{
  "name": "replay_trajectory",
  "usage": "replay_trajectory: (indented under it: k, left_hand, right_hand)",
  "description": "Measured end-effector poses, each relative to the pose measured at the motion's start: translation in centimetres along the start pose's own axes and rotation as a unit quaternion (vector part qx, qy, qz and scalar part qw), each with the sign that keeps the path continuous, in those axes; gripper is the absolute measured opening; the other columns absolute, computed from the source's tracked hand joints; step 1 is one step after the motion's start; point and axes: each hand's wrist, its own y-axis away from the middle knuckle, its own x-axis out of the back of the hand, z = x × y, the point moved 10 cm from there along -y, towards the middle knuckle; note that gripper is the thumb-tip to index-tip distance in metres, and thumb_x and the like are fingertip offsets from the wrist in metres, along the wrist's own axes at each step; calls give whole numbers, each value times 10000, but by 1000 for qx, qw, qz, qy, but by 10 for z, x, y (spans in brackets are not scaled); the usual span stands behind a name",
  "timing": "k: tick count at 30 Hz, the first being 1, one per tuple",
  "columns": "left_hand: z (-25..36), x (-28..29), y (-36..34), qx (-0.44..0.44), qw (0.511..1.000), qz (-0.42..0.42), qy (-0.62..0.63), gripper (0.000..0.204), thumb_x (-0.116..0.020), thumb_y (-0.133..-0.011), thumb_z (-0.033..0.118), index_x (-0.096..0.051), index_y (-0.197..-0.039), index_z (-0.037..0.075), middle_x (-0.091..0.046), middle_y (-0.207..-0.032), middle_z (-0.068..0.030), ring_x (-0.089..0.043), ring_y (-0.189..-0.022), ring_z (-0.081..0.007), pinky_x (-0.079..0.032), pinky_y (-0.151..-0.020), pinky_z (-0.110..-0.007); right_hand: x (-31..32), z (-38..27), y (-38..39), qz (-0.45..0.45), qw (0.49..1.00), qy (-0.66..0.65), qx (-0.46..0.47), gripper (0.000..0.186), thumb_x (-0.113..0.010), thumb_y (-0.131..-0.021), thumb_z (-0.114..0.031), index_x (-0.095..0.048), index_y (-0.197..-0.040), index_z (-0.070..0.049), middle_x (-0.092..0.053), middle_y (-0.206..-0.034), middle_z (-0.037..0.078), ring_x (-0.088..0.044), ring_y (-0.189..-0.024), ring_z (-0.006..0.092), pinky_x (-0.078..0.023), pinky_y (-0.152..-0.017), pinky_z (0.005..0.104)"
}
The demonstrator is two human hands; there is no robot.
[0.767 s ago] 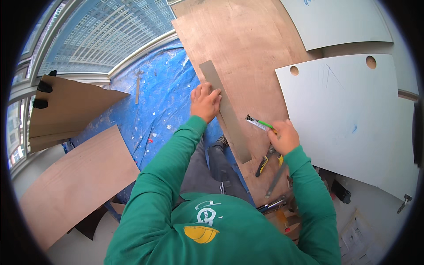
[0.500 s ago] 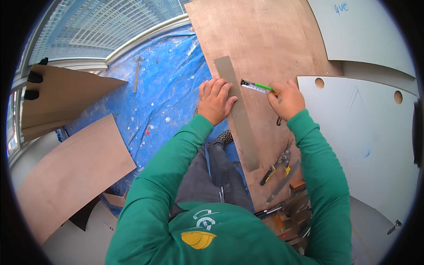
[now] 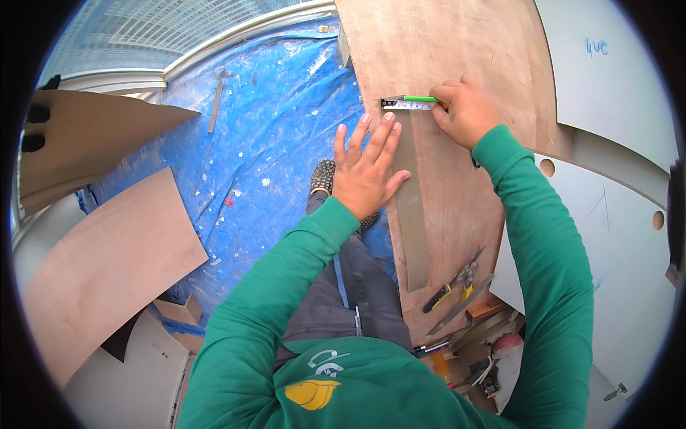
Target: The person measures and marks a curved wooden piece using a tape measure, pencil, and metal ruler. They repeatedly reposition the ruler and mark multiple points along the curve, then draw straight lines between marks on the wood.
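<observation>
Closed around the near part of a tape measure (image 3: 407, 105) and a green pencil (image 3: 420, 99), the right hand (image 3: 466, 111) keeps both of these between thumb and fingers. Only the white blade of the tape shows clearly; its case I cannot make out, because the hand covers this part. The left hand (image 3: 368, 168) is opened flat, with its fingers spread and its back turned up, and it has hold of nothing. It lies over the left edge of a long grey-brown strip (image 3: 412, 236), but whether it presses on the strip or hovers just above, I cannot tell.

The strip lies lengthwise on a large plywood panel (image 3: 457, 179), near the panel's left edge. At its far end the tape blade goes across, with the pencil lying along the blade and pointing to the left.

As far as I can judge, the work is at the measuring stage: the strip is placed, the blade is put over its end, and the pencil is ready in the same hand. No pencil line is visible on the strip, so the marking seems to be left, although the hand and the blade may hide a small mark. The visible part of the strip looks whole, with no cut in it. Snips (image 3: 470, 272) with yellow-and-black handles and a flat metal bar (image 3: 461, 306) lie on the panel near the strip's lower end, untouched by either hand.
</observation>
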Motion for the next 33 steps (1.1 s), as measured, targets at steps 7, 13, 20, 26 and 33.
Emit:
replay_trajectory:
  k: [7,13,20,26,33]
  left_hand:
    - [-3,2,-9,32,998,-41,-20,1071,-889,-761,556,-466,-1647,128,-373,-1751,-17,-230,-1642,-347,-60,-1331,-620]
    - [-4,-1,-10,33,997,-59,-48,1078,-858,-775,614,-460,-1651,127,-375,-1753,-7,-238,-1644,-317,-56,-1329,-630]
    - [-5,-3,-11,31,996,-68,-49,1061,-841,-791,623,-468,-1643,114,-379,-1754,-23,-299,-1626,-277,-92,-1324,-622]
    - [-3,-1,-10,26,997,-57,-46,1056,-854,-785,609,-476,-1637,113,-397,-1746,-29,-334,-1613,-280,-122,-1321,-618]
    - [-3,0,-12,31,997,-61,-35,1056,-871,-776,577,-477,-1639,114,-390,-1748,-33,-334,-1613,-283,-141,-1312,-622]
  right_hand:
    - [5,-11,-13,-9,998,32,48,134,-701,-919,-193,-792,-1002,-142,-757,-1014,20,-650,-1014,296,-603,-864,459]
    - [4,-8,-18,-8,998,44,54,147,-723,-911,-202,-780,-1030,-139,-733,-983,36,-652,-1027,297,-598,-875,450]
    - [8,4,-9,39,997,-36,53,221,-779,-913,-281,-736,-1032,-100,-698,-1024,76,-652,-1067,317,-573,-894,457]
    - [8,-1,-15,58,994,-60,74,287,-803,-914,-348,-735,-1008,-86,-696,-985,74,-658,-1048,323,-566,-881,450]
    - [3,-28,-25,76,992,-69,77,370,-817,-928,-408,-742,-954,-47,-690,-934,106,-652,-948,321,-546,-809,444]
